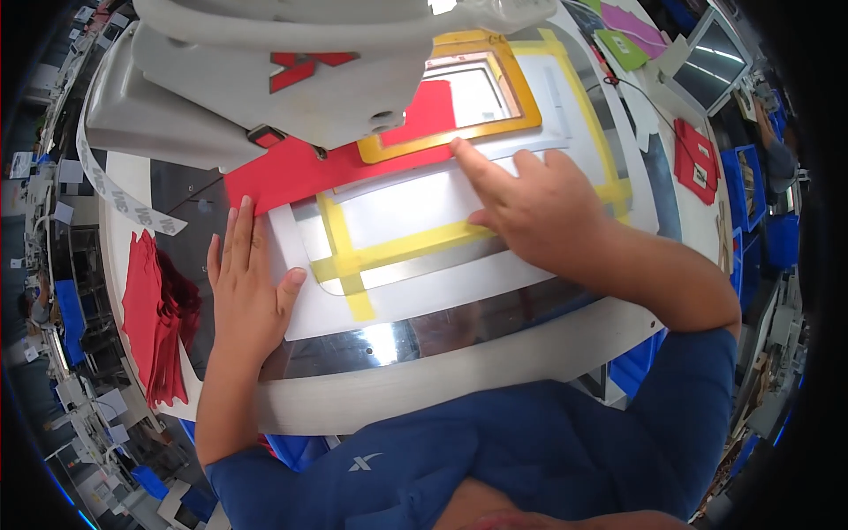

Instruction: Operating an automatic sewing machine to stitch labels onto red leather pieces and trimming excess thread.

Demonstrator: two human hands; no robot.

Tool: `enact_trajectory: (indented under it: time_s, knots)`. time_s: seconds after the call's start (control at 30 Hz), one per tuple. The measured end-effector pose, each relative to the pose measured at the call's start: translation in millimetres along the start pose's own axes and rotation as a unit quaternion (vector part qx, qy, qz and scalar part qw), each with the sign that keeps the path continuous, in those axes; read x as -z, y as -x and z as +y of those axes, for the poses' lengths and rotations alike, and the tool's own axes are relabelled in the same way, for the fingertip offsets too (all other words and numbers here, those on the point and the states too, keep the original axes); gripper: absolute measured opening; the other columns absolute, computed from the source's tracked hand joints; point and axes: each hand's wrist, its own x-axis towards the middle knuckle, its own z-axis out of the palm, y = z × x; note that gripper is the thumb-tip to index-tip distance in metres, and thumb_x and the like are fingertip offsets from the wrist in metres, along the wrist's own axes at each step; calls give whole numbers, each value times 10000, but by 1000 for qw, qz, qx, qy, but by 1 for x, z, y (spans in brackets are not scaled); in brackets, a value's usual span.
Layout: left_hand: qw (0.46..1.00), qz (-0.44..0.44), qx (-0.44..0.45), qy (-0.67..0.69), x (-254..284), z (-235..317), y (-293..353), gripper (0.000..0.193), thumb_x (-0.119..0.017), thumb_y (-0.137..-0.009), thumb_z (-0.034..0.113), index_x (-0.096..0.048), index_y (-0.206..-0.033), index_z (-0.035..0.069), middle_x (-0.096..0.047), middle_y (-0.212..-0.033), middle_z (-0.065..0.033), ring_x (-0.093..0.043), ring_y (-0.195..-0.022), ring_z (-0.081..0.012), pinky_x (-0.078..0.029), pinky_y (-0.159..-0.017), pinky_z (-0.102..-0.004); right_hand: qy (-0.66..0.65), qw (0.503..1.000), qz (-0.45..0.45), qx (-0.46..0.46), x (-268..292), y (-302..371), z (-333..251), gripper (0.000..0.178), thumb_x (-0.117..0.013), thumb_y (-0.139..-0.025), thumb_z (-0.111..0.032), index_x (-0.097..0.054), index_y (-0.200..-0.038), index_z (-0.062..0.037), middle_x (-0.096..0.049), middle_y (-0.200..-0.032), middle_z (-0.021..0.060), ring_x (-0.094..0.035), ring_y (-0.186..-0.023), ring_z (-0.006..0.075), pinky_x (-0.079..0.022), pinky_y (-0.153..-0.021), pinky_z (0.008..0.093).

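Note:
A red fabric piece [305, 179] lies under the head of a grey sewing machine [327, 97]. Part of it shows through the window of an orange-yellow clamp frame [528, 102]. My left hand [240, 296] rests flat, its fingers together and thumb apart, fingertips at the fabric's left end. With the index finger stretched out, my right hand [549, 212] touches the fabric's edge beside the frame's near rim; its other fingers are bent and nothing shows in its grip. Beneath are white sheets [406, 216] with yellow tape [424, 247] on a metal plate [450, 331].
A stack of red fabric pieces [157, 322] hangs at the table's left edge. To the right are a red packet [695, 162], a screen [714, 60] and blue bins [746, 185]. A light measuring-tape-like strip [132, 208] curves down at the left. The machine head overhangs the work.

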Motion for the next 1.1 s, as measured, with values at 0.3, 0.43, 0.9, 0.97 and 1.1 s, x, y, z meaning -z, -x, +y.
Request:
enact_trajectory:
  time_s: [0.3, 0.43, 0.9, 0.97, 1.1]
  knots:
    - [992, 22, -124, 3, 4, 51, -46, 851, -593, -1040, 599, -538, -1552, -80, -417, -1722, -215, -427, -1590, -364, -280, -1305, -542, 81, 992, -40, -93, -6, 67, 63, 538, -708, -1010, -385, -706, -1368, 16, -587, -1609, 10, -597, -871, 236, -518, -781, 394]
    - [993, 57, -106, -19, -7, 47, -40, 730, -715, -985, 383, -534, -1552, -41, -486, -1658, -239, -468, -1538, -417, -347, -1272, -552, 53, 994, -4, -96, -9, 70, 74, 464, -739, -983, -318, -730, -1316, 4, -623, -1571, 11, -618, -909, 234, -513, -826, 385]
    - [977, -6, -202, 71, -2, 68, -40, 911, -622, -1003, 695, -493, -1615, 32, -379, -1672, -379, -427, -1507, -560, -312, -1227, -665, -95, 989, 109, -43, -14, 63, 61, 137, -743, -868, -127, -633, -876, -46, -720, -1377, 210, -709, -1250, 348, -546, -1068, 483]
    - [977, -11, -202, 65, -2, 69, -40, 907, -578, -1023, 714, -489, -1618, 35, -393, -1665, -375, -442, -1497, -554, -316, -1226, -660, -116, 988, 90, -37, -15, 65, 60, 135, -741, -876, -132, -634, -879, -49, -716, -1391, 218, -696, -1300, 363, -522, -1144, 496]
    - [977, -9, -205, 55, 0, 71, -39, 906, -551, -1030, 723, -485, -1622, 40, -405, -1657, -373, -454, -1489, -550, -322, -1224, -653, -126, 987, 78, -56, -20, 66, 60, 142, -744, -889, -139, -639, -889, -45, -715, -1393, 221, -698, -1295, 360, -517, -1152, 500]
